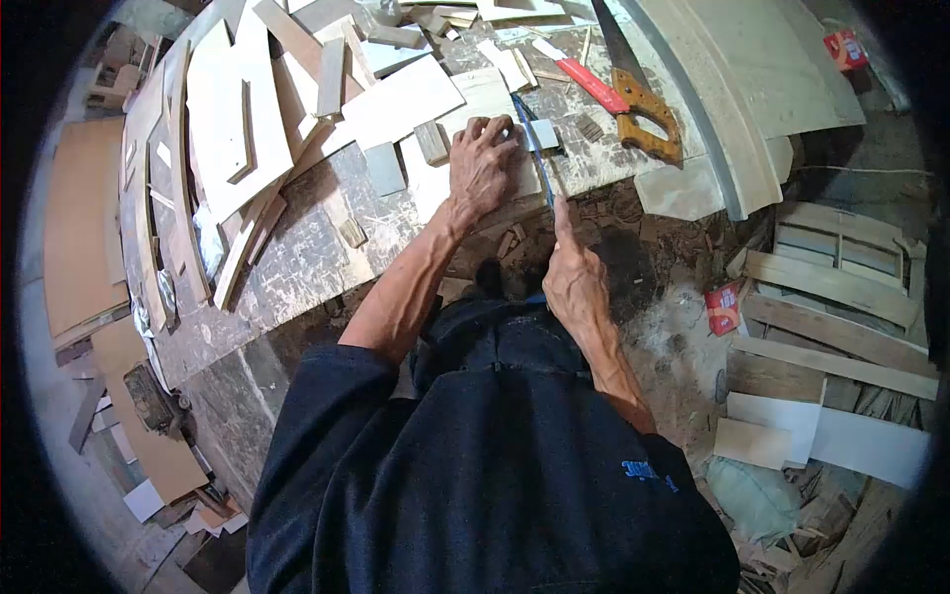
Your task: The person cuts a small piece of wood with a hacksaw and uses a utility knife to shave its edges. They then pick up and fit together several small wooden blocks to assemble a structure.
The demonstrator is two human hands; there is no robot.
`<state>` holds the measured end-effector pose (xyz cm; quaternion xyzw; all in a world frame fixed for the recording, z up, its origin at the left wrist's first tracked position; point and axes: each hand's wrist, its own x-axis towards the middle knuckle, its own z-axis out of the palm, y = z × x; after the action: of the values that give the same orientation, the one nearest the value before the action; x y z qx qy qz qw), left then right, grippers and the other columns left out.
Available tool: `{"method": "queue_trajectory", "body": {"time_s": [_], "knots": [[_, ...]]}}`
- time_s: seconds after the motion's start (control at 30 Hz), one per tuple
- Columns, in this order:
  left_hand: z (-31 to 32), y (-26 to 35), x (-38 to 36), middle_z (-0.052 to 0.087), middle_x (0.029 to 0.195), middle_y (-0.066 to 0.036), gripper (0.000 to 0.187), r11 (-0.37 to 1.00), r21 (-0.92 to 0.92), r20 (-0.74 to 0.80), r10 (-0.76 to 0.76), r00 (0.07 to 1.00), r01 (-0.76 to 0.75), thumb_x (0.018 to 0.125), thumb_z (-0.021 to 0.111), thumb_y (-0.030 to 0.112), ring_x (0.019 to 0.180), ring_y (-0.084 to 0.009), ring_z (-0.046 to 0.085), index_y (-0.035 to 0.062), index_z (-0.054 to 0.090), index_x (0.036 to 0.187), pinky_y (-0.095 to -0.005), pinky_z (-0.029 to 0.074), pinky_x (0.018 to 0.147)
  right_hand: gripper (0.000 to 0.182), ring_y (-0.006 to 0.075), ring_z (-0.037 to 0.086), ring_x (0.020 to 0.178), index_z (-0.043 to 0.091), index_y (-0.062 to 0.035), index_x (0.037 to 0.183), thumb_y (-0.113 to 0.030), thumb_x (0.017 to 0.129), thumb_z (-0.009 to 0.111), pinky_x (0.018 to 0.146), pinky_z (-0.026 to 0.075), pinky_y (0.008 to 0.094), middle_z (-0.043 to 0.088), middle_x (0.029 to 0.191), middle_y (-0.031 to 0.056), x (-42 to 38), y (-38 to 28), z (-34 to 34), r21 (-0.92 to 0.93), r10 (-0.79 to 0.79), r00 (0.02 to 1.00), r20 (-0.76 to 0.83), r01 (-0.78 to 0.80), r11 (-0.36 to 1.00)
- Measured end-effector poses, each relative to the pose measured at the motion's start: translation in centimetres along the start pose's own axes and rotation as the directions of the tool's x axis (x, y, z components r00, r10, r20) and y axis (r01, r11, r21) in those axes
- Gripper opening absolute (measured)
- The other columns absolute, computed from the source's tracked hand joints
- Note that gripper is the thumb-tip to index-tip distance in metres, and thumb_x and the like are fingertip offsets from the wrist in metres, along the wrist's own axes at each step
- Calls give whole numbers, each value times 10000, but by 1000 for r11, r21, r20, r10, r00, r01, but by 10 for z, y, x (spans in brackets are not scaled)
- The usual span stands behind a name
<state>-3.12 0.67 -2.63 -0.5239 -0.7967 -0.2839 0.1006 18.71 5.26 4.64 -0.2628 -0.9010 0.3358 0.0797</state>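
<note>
My left hand [483, 166] presses down with bent fingers on a pale board [426, 188] at the front edge of the workbench. In my right hand [576, 282] is a narrow blue hacksaw [545, 176], seen almost edge-on, its handle hidden in the fist and my index finger stretched along it. The saw points away from me and crosses the board's right side, just right of my left fingers. A small white piece [540, 135] lies by the blade. Left of my left hand are a short wood block [431, 144] and a grey-white rectangle [384, 169].
Beyond my hands lie a red-handled tool [594, 85] and a wooden-handled handsaw [648, 117]. Boards and offcuts [237, 109] cover the bench's [307, 267] left side. A curved panel [727, 109] stands at the right. Planks [831, 322] and a red box [723, 308] are on the floor.
</note>
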Motion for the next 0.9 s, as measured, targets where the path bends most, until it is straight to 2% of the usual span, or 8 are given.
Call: {"method": "queue_trajectory", "body": {"time_s": [0.1, 0.2, 0.43, 0.53, 0.57, 0.67, 0.8, 0.9], "knots": [[-10, 8, 1, 591, 1228, -25, 303, 999, -17, 32, -43, 999, 44, 742, 667, 146, 1110, -281, 511, 90, 741, 1031, -420, 434, 914, 778, 441, 626, 656, 166, -147, 1568, -9, 882, 505, 602, 486, 514, 615, 703, 259, 14, -9, -4, -64, 130, 987, 94, -124, 990], [-13, 9, 2, 594, 1202, -27, 291, 999, -34, 24, -18, 1000, 19, 697, 655, 137, 1108, -279, 513, 81, 746, 968, -437, 422, 880, 786, 451, 625, 662, 162, -154, 1568, -9, 879, 510, 607, 483, 522, 618, 711, 264, 4, -4, -3, -36, 58, 997, 47, -56, 998], [-13, 6, 2, 574, 1246, -27, 383, 1000, -6, 57, -8, 998, 9, 696, 625, 120, 1126, -284, 499, 99, 733, 1063, -426, 424, 889, 795, 428, 641, 667, 156, -148, 1569, -8, 876, 519, 597, 485, 507, 627, 719, 260, 15, -9, -6, -69, 178, 973, 145, -170, 983], [-13, 5, 4, 572, 1266, -27, 387, 1000, 11, 69, -20, 997, 19, 679, 642, 125, 1127, -278, 499, 90, 743, 1051, -433, 426, 896, 798, 421, 630, 639, 149, -149, 1571, -5, 879, 521, 582, 486, 495, 620, 705, 253, 0, -6, -6, -10, 46, 997, 56, -45, 999], [-14, 6, 2, 573, 1269, -29, 391, 1000, 7, 74, -29, 997, 29, 672, 649, 126, 1126, -278, 500, 89, 746, 1050, -435, 427, 897, 795, 422, 632, 638, 146, -155, 1573, -1, 884, 514, 582, 489, 497, 625, 712, 250, 4, 10, 6, -84, -5, 997, 82, 11, 996], [-15, 11, 0, 579, 1274, -38, 423, 999, -14, 60, -43, 997, 44, 642, 663, 110, 1119, -280, 507, 91, 753, 1055, -432, 429, 907, 800, 414, 644, 652, 133, -140, 1575, 9, 883, 507, 587, 493, 499, 634, 711, 241, 19, -5, 0, -108, 168, 973, 158, -152, 982], [-12, 5, 4, 580, 1277, -32, 463, 1000, -13, 22, -21, 1000, 21, 618, 676, 115, 1122, -290, 505, 96, 742, 1076, -431, 432, 909, 780, 426, 634, 633, 170, -123, 1567, 8, 875, 506, 581, 484, 514, 611, 664, 243, 2, -5, -6, -3, 39, 999, 31, -39, 999], [-12, 9, -1, 579, 1277, -33, 480, 999, -14, 64, -30, 997, 31, 622, 679, 124, 1129, -289, 504, 101, 736, 1098, -434, 432, 912, 781, 428, 633, 634, 186, -129, 1567, 6, 868, 508, 597, 481, 515, 608, 668, 248, 18, -10, -11, -64, 136, 983, 121, -129, 990]]}}
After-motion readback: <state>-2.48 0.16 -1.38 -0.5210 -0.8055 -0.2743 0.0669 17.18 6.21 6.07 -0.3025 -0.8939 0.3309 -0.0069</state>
